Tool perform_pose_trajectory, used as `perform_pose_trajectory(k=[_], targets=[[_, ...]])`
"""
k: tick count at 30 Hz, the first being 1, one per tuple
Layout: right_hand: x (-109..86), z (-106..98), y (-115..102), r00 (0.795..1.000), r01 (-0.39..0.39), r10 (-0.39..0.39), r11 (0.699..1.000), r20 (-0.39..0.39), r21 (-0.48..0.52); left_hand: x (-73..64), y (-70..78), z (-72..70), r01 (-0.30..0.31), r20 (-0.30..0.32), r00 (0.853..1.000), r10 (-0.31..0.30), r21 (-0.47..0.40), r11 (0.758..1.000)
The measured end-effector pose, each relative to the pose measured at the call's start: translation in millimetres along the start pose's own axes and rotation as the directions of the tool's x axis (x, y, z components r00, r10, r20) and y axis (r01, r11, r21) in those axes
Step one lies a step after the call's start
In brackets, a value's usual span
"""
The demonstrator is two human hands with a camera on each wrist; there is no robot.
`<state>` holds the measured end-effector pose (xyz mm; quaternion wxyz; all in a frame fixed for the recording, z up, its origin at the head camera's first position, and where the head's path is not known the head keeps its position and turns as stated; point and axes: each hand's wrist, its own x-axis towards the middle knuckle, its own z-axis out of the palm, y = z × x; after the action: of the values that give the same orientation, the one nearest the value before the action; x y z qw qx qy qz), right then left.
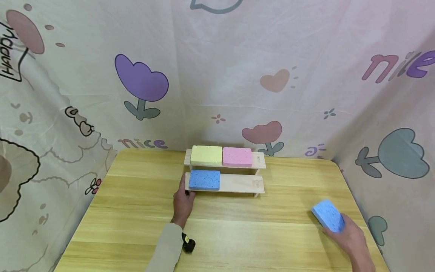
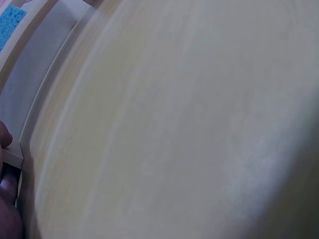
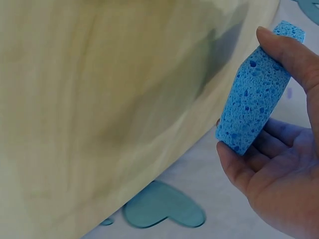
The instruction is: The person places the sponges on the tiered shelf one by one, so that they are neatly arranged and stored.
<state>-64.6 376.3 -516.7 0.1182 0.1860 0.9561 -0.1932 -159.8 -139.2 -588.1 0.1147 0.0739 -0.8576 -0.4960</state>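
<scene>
On the right of the head view, my right hand (image 1: 351, 236) holds a blue sponge (image 1: 327, 215) above the table. The right wrist view has the thumb on one side of this porous sponge (image 3: 254, 92) and the fingers on the other. My left hand (image 1: 183, 202) grips the left end of a small two-step wooden rack (image 1: 239, 183). In the left wrist view, fingertips (image 2: 5, 135) show at the rack's end piece; the rest of that hand is mostly out of frame. Another blue sponge (image 1: 204, 180) lies on the left of the lower step. A yellow sponge (image 1: 206, 155) and a pink sponge (image 1: 237, 156) sit side by side on the upper step.
The rack stands near the back edge of a wood-grain table (image 1: 272, 245). A printed cloth (image 1: 210, 75) hangs close behind the table and along both sides. A black device (image 1: 188, 243) is strapped at the left wrist.
</scene>
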Motion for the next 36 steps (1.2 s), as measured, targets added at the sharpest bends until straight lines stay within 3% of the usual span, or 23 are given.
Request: perform_pose_trajectory(k=[12, 17, 29, 36], targets=[[6.8, -3.5, -32.8, 0.988, 0.152, -0.152, 0.988, -0.028, -0.007, -1.2, -0.8, -0.1, -0.027, -0.023, 0.999, 0.028, 0.013, 1.0], [10.1, -2.4, -45.1, 0.972, 0.23, -0.231, 0.973, -0.043, -0.01, -1.0, -1.5, -0.1, -0.042, -0.045, 0.998, 0.042, 0.008, 0.999], [18.9, 5.3, -84.2, 0.925, 0.379, -0.377, 0.922, -0.045, 0.082, 0.2, -0.9, -1.3, -0.013, -0.028, 1.0, 0.013, -0.008, 1.0], [23.8, 4.2, -109.8, 0.897, 0.441, -0.439, 0.895, -0.041, 0.066, 0.1, 0.0, -1.5, -0.017, -0.023, 1.0, 0.017, 0.002, 1.0]])
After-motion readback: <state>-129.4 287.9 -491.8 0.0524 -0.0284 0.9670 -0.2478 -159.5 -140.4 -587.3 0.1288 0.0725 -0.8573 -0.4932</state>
